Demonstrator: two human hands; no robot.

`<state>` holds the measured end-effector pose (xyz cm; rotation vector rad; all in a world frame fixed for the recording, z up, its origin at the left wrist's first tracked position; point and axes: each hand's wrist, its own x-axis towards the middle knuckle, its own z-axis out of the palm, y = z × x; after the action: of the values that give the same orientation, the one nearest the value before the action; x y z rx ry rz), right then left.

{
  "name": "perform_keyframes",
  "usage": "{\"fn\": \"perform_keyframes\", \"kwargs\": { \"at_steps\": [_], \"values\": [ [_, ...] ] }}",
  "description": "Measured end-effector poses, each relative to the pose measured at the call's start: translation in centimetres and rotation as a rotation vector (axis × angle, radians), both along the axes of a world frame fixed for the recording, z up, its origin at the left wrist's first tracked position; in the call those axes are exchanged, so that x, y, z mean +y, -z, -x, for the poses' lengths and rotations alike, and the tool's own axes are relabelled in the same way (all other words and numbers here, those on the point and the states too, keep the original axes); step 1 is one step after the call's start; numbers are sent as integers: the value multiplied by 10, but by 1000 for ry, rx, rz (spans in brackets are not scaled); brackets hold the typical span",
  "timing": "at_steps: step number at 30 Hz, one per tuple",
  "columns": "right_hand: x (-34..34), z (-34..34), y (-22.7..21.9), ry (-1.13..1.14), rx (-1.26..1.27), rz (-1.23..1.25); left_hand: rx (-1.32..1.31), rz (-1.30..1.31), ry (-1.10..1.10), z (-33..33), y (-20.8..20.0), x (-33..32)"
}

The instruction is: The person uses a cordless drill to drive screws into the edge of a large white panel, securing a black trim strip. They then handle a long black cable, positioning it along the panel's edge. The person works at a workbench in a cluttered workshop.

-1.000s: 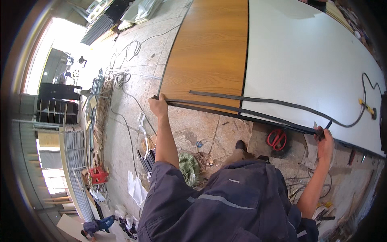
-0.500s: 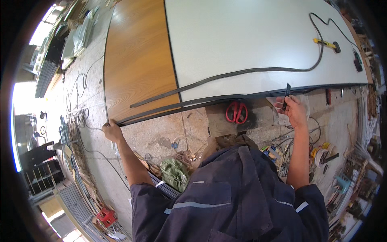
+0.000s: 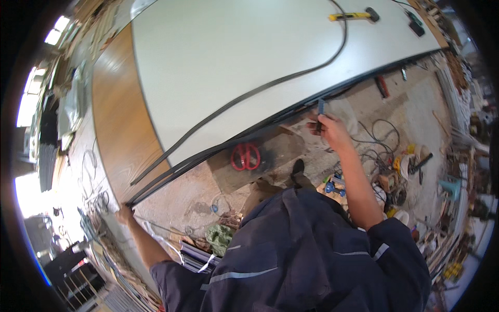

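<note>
At the near left corner of a long panel, my left hand (image 3: 125, 213) is closed round the end of a black strip (image 3: 179, 170) that runs along the panel's front edge. My right hand (image 3: 332, 131) grips a dark utility knife (image 3: 320, 108), its tip up by that edge. The panel has a white face (image 3: 223, 57) and a wood-grain section (image 3: 117, 104) at the left. Another dark strip (image 3: 249, 93) lies loose across the top, curving away at the far end. Red-handled scissors (image 3: 245, 157) show below the edge, between my hands.
On the panel's far right lie a yellow-handled hammer (image 3: 353, 16) and a dark charger-like block (image 3: 416, 26). The floor to my right holds coiled cable (image 3: 384, 135) and a blue power tool (image 3: 335, 188). A green sack (image 3: 217, 238) sits near my left side.
The view has turned, so the panel now slants up to the right and shows farther left. My right hand keeps the knife, and my left hand stays at the corner.
</note>
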<state>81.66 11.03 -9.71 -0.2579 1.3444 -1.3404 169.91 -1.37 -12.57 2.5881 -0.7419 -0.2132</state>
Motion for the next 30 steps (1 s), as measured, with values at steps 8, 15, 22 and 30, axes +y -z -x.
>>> {"fn": "perform_keyframes", "kwargs": {
  "at_steps": [8,15,22,30],
  "values": [
    [103,59,-5,181,86,-77,-186,-24,129,46,-4,44],
    [241,134,82,355,-53,-124,249,136,100,229,79,138],
    [300,214,100,409,-17,-243,362,-441,1244,651,89,227],
    [341,328,78,650,68,-184,453,-451,1885,968,-50,163]
  ]
}}
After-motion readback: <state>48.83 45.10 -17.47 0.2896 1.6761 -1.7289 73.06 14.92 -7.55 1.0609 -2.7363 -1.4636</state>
